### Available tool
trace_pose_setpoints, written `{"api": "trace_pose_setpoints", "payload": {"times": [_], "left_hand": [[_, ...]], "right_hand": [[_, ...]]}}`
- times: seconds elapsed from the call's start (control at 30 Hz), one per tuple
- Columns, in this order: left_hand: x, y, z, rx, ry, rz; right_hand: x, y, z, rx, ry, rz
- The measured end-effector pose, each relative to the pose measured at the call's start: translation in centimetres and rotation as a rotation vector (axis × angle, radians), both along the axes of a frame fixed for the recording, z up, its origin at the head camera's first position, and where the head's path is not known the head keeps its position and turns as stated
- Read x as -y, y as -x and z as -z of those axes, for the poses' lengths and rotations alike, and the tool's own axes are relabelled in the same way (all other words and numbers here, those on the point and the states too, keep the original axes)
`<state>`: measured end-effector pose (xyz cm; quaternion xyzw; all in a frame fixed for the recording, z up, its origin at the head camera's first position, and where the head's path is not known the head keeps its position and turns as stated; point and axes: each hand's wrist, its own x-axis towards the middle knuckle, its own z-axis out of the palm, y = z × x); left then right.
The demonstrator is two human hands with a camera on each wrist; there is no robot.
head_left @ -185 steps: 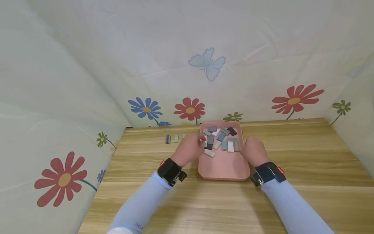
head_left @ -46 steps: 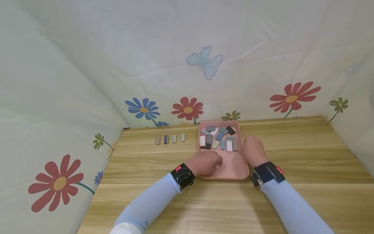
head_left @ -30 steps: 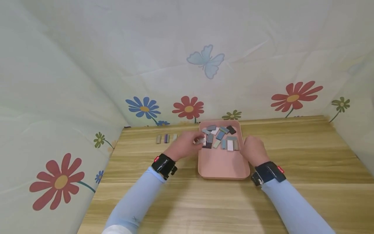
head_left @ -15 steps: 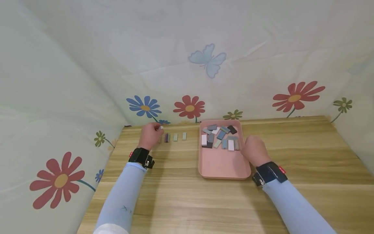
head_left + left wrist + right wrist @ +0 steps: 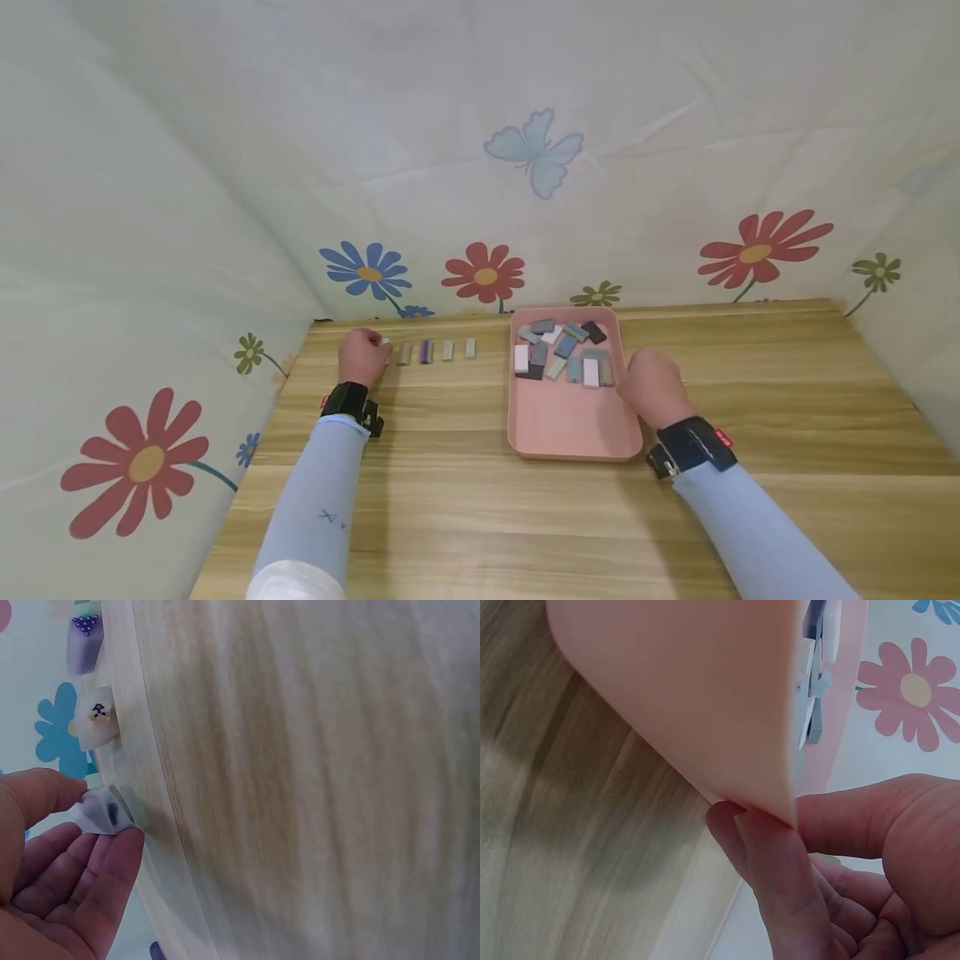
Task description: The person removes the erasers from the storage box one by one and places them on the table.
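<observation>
My left hand (image 5: pixel 363 358) is at the left end of a row of small blocks near the table's back edge. Its thumb and fingertips pinch a small white block (image 5: pixel 106 811) with a dark mark, close by the tabletop. Beside it in the row stand a brownish block (image 5: pixel 405 354), a purple one (image 5: pixel 426 352) and two pale green ones (image 5: pixel 447 350). My right hand (image 5: pixel 656 388) pinches the right wall of a pink tray (image 5: pixel 566 432), thumb inside and fingers outside. Several white, grey, blue and black blocks lie in the tray's far half.
The wooden table (image 5: pixel 457 517) meets a flower-printed cloth wall (image 5: pixel 637 208) right behind the row and the tray. Another cloth side (image 5: pixel 135 317) borders the table on the left.
My left hand has carried the white block from the tray leftward to the row's end. Since the oldest frame, a brownish block has joined the row. My right hand keeps its grip.
</observation>
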<state>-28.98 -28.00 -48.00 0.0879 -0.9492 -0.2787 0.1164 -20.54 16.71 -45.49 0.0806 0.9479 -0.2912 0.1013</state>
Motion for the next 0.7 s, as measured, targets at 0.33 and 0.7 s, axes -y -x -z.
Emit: {"api": "trace_pose_setpoints", "payload": {"times": [0.33,0.7], "left_hand": [[-0.29,0.31,0.31,0.023,0.045,-0.007],[-0.19,0.35,0.86,0.044,0.08,-0.032]], "right_hand": [[0.3,-0.12,-0.25,0.002,0.004,0.022],[0.11,-0.11,0.01,-0.017,-0.001,0.014]]}}
